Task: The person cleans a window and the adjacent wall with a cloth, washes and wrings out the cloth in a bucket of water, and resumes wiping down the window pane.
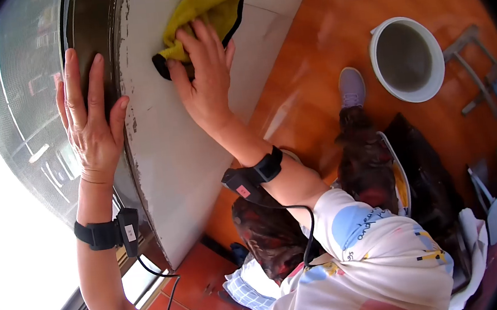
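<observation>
Fingers (pixel 203 38) of the right hand (pixel 208 85), in the head view, are bent and fairly close together, gathering a yellow cloth (pixel 216 6) and holding it against the white sill (pixel 160 119) beneath them; most of the cloth fans out beyond the fingertips. Left of these, the left hand (pixel 94 135) lies with its fingers spread and nearly straight, holding nothing, over the dark frame (pixel 90 32) and partly over the mesh screen (pixel 26 112). Good wiping here probably calls for flattening the bunched cloth under the whole palm, with even pressure and overlapping strokes; close to the chipped edge, between the two hands, a lighter touch would likely avoid lifting more paint. Well to the right of the cloth-holding fingers stands a white bucket (pixel 417 97) of murky water, so fresh water might leave fewer streaks.

As for writing, below the right fingers the sleeve (pixel 352 223) bears script, of which only "and" is clear. Labels on the left forearm device (pixel 128 231) and right forearm device (pixel 245 185) are too small to read.
</observation>
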Available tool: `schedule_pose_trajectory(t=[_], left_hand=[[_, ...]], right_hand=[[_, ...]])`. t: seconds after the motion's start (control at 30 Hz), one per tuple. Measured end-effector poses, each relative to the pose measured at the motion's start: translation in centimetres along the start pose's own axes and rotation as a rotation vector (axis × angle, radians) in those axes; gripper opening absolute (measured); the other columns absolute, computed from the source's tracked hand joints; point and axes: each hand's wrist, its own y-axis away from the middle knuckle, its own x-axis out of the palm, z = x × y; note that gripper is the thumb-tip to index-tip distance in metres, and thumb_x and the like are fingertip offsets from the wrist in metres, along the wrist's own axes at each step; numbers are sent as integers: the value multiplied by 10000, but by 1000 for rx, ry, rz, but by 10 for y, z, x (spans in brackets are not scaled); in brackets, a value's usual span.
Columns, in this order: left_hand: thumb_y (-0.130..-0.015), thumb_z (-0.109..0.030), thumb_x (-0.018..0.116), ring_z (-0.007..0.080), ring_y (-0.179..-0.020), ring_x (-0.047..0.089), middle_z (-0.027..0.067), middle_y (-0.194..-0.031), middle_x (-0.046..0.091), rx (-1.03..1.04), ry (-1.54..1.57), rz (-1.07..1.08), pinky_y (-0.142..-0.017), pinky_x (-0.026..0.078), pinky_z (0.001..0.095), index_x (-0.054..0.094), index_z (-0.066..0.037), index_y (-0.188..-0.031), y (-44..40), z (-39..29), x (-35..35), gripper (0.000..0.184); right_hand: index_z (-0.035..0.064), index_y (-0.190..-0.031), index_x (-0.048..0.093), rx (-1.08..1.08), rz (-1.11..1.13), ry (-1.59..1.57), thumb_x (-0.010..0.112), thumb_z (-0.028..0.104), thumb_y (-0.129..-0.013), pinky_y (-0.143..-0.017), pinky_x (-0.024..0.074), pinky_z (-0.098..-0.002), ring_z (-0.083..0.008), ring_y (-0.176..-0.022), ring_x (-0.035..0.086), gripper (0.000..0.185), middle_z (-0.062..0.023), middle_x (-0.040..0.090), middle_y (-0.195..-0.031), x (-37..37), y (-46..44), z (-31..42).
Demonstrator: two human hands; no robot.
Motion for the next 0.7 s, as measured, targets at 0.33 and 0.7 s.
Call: schedule_pose_trajectory(t=[0.33, 0.7], left_hand=[[-872, -250, 588, 306, -1326, 340, 141, -1485, 278, -9, 13, 14, -1080, 266, 429, 451, -104, -1362, 0, 0, -1, 530], [-875, -260, 596, 299, -1325, 341, 135, -1481, 286, 1, -26, 11, -1083, 268, 435, 456, -105, -1357, 1, 2, 1, 526]], right_hand=[[54, -1127, 459, 579, -77, -784, 663, 159, -829, -803, 465, -324, -251, -878, 594, 375, -125, 596, -957, -23, -1, 13], [-16, -1443, 151, 258, -108, -81, 455, 148, -945, -1101, 167, -453, -389, -1365, 172, 607, -223, 127, -1501, 31, 51, -41]])
